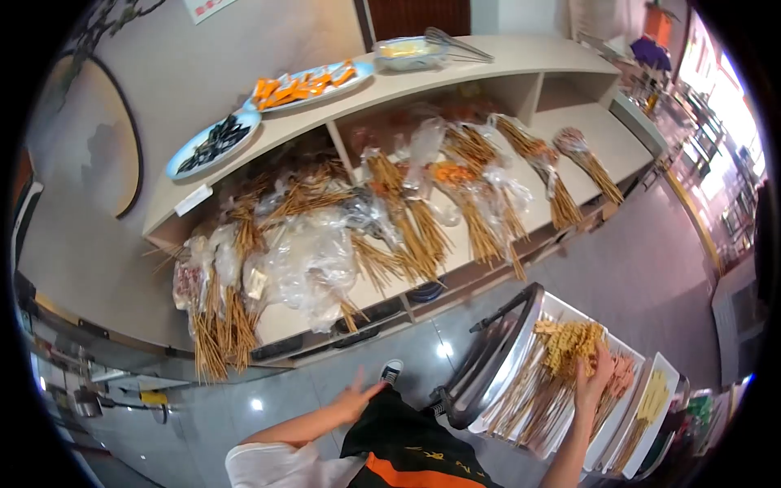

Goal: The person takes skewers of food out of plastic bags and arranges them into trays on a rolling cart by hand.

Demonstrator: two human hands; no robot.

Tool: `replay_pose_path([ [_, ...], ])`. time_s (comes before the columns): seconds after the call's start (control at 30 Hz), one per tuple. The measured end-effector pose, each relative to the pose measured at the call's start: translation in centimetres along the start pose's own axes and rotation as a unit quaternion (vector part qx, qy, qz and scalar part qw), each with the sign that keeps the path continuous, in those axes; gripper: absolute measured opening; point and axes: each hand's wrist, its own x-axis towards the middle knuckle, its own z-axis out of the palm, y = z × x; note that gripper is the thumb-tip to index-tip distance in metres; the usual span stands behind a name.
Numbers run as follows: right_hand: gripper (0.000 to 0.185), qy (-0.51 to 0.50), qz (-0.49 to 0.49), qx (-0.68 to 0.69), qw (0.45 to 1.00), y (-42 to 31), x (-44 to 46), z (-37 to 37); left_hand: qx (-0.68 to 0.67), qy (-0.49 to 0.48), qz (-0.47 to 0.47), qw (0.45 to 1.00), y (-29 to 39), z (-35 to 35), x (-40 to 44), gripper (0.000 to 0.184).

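Note:
My right hand reaches into a white tray on a cart, its fingers curled at the edge of a bunch of skewers with wavy yellow food. The wooden sticks of that bunch point toward me. Pinkish skewers lie right beside the hand, partly covered by it. My left hand hangs in the air over the floor, holding nothing, with its fingers apart. A second, narrower white tray with pale yellow skewers stands to the right.
A curved shelf unit carries several bagged bundles of skewers on its lower board. On top are a plate of orange packets, a plate of dark packets, a glass dish and a whisk. The cart's metal side stands near my feet.

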Motion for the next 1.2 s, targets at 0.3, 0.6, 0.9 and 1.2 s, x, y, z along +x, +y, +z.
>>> replay_pose_path([
  [0.3, 0.07, -0.25, -0.273, 0.205, 0.906, -28.6, 3.2, 20.8, -0.569, 0.378, -0.123, 0.72, -10.6, -5.1, 1.4, 0.064],
  [0.6, 0.077, -0.562, -0.376, -0.042, 0.736, -40.0, -5.1, 35.0, -0.812, 0.227, 0.044, 0.535, -15.6, -13.1, 2.4, 0.048],
  [0.9, 0.034, -0.611, -0.099, 0.174, 0.766, -40.9, 19.6, 27.0, -0.218, 0.553, -0.031, 0.804, -22.3, -12.8, -2.5, 0.038],
  [1.2, 0.068, 0.114, -0.329, -0.394, 0.851, -39.4, 31.0, 27.0, -0.018, 0.415, -0.318, 0.852, -28.6, -12.2, 1.7, 0.038],
])
